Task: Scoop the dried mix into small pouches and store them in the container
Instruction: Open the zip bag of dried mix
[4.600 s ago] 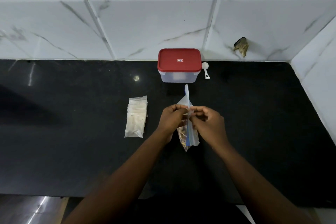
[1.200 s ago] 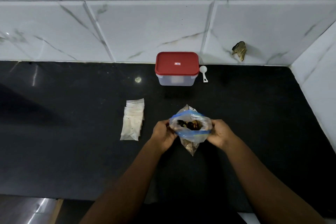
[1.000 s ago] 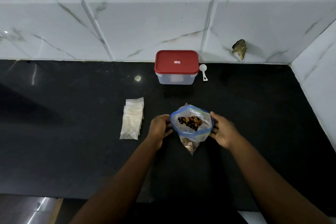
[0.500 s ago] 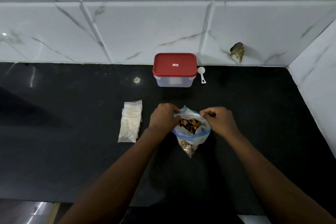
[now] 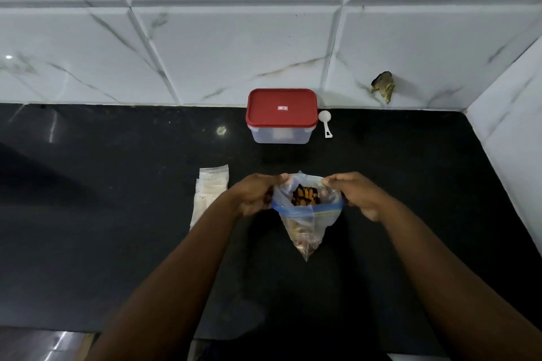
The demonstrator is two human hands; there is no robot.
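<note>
A clear zip bag with a blue seal strip stands open on the black counter, brown dried mix showing inside. My left hand grips the bag's left rim and my right hand pinches its right rim, holding the mouth apart. A pile of small white pouches lies just left of my left wrist, partly hidden by my forearm. The clear container with a red lid sits shut at the back by the wall. A white scoop lies right of it.
The black counter ends at a white marble-tiled wall behind and a side wall on the right. A brownish object sticks to the back wall. The counter's front edge runs along the bottom of the view.
The bag was shut and held at its seal; it is now open. My hands let go of its sides a second ago and have moved up to grip the rim.
</note>
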